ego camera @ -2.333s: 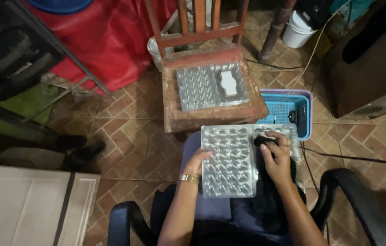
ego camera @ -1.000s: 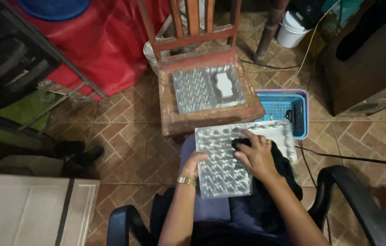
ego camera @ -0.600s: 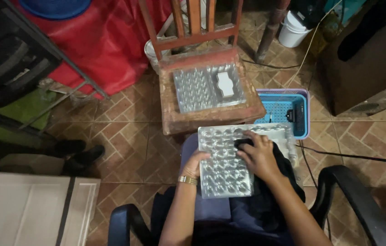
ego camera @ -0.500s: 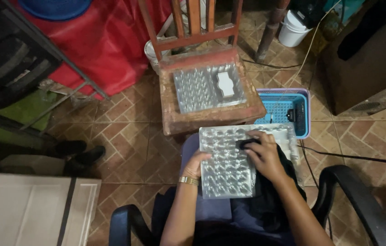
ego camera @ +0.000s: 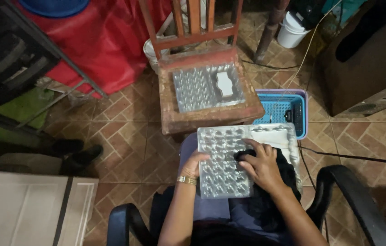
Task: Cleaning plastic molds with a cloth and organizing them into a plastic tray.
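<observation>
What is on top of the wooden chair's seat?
On the wooden chair lies a clear plastic blister tray with a small white piece on it. Whether its pockets hold anything cannot be seen.

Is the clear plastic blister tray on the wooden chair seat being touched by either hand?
No: both hands rest on the other clear tray in the lap, left hand, right hand.

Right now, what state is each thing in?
Clear tray on lap: flat, held at its left edge.
Left hand: gripping that edge.
Right hand: resting on tray over a dark cloth.
Tray on chair: lying flat.
Blue basket: open, on floor.
</observation>
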